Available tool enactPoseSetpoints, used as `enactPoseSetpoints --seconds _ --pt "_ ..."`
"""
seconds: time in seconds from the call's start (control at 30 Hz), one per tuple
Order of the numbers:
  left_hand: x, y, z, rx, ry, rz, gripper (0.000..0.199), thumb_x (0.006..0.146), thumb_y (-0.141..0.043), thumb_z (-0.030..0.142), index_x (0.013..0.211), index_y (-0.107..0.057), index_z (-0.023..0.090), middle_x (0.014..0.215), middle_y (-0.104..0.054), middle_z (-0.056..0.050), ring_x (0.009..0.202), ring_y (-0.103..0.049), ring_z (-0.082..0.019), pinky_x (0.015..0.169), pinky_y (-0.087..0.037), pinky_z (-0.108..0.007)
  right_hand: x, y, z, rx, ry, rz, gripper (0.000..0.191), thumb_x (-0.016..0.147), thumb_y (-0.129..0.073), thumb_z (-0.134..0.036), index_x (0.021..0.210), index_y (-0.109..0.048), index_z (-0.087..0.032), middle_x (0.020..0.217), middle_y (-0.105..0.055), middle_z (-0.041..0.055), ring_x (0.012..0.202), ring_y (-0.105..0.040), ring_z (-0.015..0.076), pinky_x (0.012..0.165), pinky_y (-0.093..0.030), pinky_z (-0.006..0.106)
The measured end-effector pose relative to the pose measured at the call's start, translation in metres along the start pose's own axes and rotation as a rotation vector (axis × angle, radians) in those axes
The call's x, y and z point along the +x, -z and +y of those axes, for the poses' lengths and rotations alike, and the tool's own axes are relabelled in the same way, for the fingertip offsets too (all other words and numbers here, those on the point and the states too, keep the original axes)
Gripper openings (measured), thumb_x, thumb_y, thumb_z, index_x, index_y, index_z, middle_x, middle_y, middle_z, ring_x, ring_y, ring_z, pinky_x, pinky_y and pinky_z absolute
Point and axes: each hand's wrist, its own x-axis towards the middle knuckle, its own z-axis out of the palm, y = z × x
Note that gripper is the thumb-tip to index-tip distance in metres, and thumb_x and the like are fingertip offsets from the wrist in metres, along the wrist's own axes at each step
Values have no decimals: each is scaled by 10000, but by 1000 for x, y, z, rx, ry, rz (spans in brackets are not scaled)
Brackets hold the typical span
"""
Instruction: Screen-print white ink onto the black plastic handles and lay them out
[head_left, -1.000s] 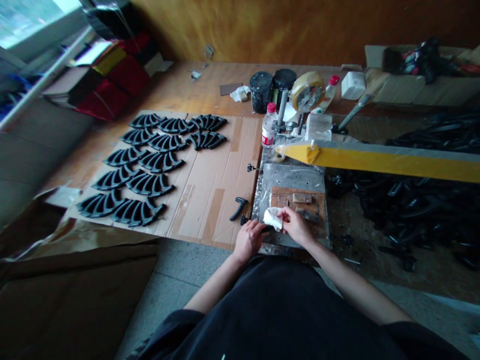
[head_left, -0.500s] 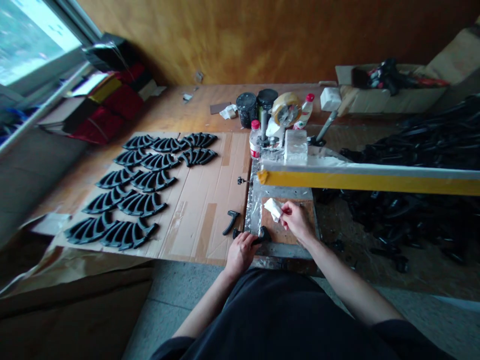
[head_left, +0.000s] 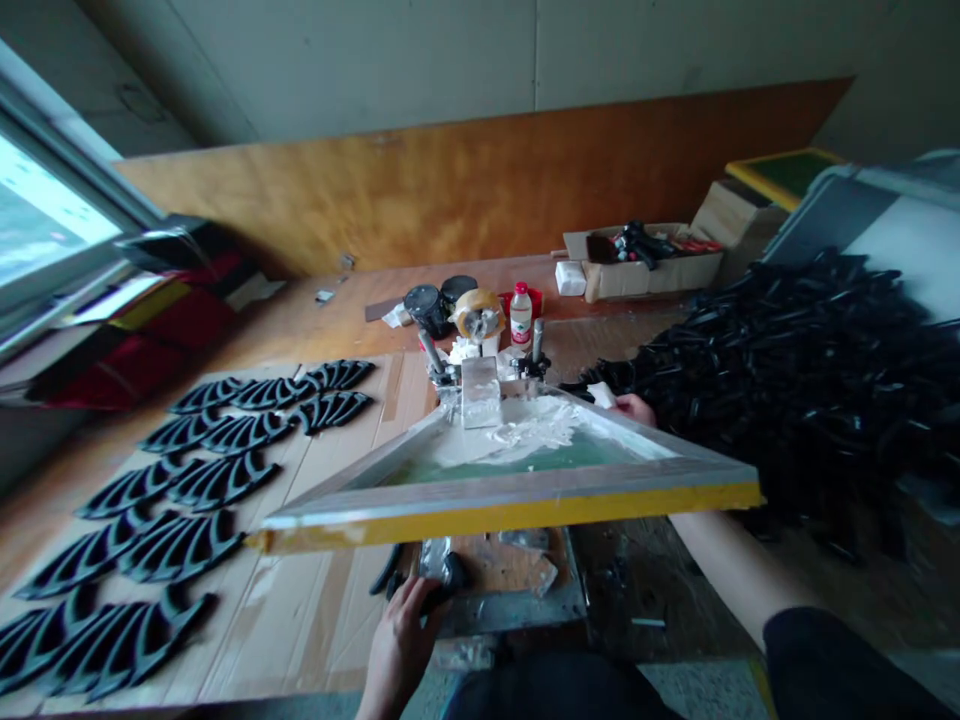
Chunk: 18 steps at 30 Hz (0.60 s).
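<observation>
A hinged screen-printing frame [head_left: 502,505] with a yellow front edge is tilted up over the work board, and white paste [head_left: 510,435] smears its greenish mesh. My right hand [head_left: 636,408] reaches past the frame's far side, pinching a white cloth [head_left: 602,395]. My left hand [head_left: 397,650] is low at the bottom of the view, with its fingers on a black plastic handle [head_left: 450,572]. A second black handle [head_left: 386,570] lies just left of it. The frame hides most of the board beneath.
Rows of black fan-shaped parts [head_left: 180,470] lie on cardboard [head_left: 300,620] at left. A large heap of black parts [head_left: 795,360] fills the right. Ink cans [head_left: 427,310], a tape roll [head_left: 478,315], a water bottle [head_left: 521,318] and a cardboard box [head_left: 645,265] stand behind.
The yellow-edged frame has swung up from lying flat. My right hand has moved with the cloth to the frame's far side. The view has tilted upward.
</observation>
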Motion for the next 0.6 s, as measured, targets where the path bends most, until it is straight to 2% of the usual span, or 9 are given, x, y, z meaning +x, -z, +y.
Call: enactPoseSetpoints --seconds 0.07,0.13,0.23,0.33,0.4,0.47,0.6 --pt "0 -3 0 -7 36 37 173 774 -620 378 889 -685 266 896 -716 -31 810 -694 -212 721 -575 -307 41 -16 -10 -57 58 -60 262 774 -549 -348 962 -586 -170 819 -671 70 774 -648 207 657 -513 322" --pt "0 -5 0 -7 65 78 173 743 -633 371 875 -693 275 882 -728 -24 781 -703 -211 700 -581 -301 73 -34 -17 -243 140 -217 333 820 -509 -262 1130 -573 -159 1012 -676 99 941 -641 200 785 -508 330" --pt "-1 -9 -3 21 95 94 156 727 -631 361 840 -709 287 849 -740 -13 759 -711 -210 678 -582 -286 98 -52 -13 -557 215 -392 411 804 -559 -204 1213 -576 -162 1200 -614 144 1154 -541 256 965 -417 429" --pt "-5 -16 -9 100 133 86 152 753 -593 380 734 -711 287 748 -737 -16 697 -709 -222 631 -577 -295 95 -54 4 -754 233 -490 379 735 -665 -216 1113 -661 -194 1295 -541 170 1275 -398 363 1042 -245 604" --pt "-6 -19 -12 153 158 111 205 773 -553 392 674 -700 289 704 -731 -25 686 -710 -246 601 -570 -317 85 -50 16 -868 265 -574 323 716 -683 -213 1039 -697 -225 1344 -502 151 1307 -337 380 1052 -153 648" --pt "-4 -20 -12 170 161 103 238 783 -530 403 655 -698 293 690 -731 -33 684 -711 -261 576 -561 -326 75 -44 26 -940 307 -651 279 733 -659 -205 1004 -710 -247 1352 -505 118 1301 -342 349 1067 -144 614" --pt "9 -13 5 132 122 64 278 772 -556 478 668 -704 267 651 -717 -50 619 -693 -246 525 -543 -300 61 -35 34 -995 356 -708 294 768 -605 -208 1038 -704 -268 1248 -602 75 1234 -426 304 1041 -262 503"
